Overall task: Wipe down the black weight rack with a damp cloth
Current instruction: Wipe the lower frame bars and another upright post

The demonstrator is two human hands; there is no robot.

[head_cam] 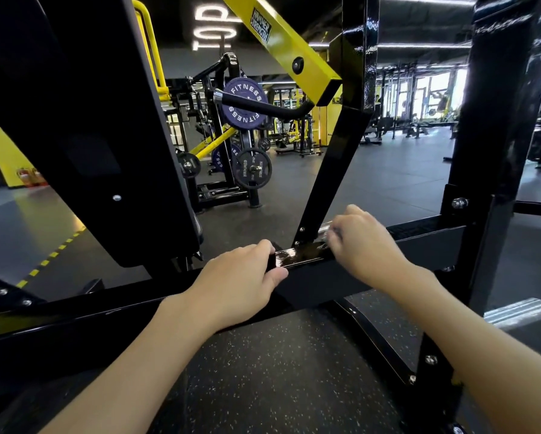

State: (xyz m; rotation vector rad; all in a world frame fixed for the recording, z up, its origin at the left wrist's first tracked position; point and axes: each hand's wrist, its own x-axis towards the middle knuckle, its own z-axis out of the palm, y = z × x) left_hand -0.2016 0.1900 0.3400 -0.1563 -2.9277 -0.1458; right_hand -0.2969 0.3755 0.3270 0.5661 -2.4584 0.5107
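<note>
Yellow arm reads HAMMER STRENGTH; purple plate FITNESS; ceiling sign TOP.

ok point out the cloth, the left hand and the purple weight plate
cloth (327, 230), head view, the pale blurred part that shows
left hand (242, 277), head view, back of the hand
purple weight plate (244, 89), head view, its lettered face

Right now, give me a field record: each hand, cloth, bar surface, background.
left hand: fingers curled over the black crossbar, thumb on its near face
right hand: fingers curled round a pale, motion-blurred cloth, at the foot of the diagonal strut
bar surface: glossy patch on top, between the hands
background: purple plate on another machine, gym floor behind
</note>
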